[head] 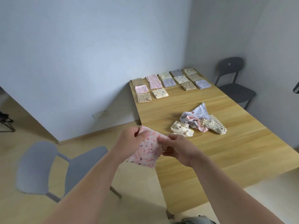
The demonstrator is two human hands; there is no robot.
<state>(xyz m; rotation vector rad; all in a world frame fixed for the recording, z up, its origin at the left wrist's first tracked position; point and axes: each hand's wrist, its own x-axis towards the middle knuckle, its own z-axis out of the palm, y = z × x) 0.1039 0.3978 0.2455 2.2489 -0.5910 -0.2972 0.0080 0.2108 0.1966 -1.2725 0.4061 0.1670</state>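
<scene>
Plain pale blue-grey walls (80,46) meet in a corner behind a light wooden desk (226,159), with a beige floor (97,136) below. There's a dark grey chair (233,81) at the desk's far side and a light grey chair (48,167) off its left side. White wall outlet (100,114) low down, light's soft and even.

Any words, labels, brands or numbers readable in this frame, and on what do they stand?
None can be read.
A small pale tag on the dark grey plastic chair: too blurred to read.
The pink spotted cloth square: pattern only, no lettering.
</scene>
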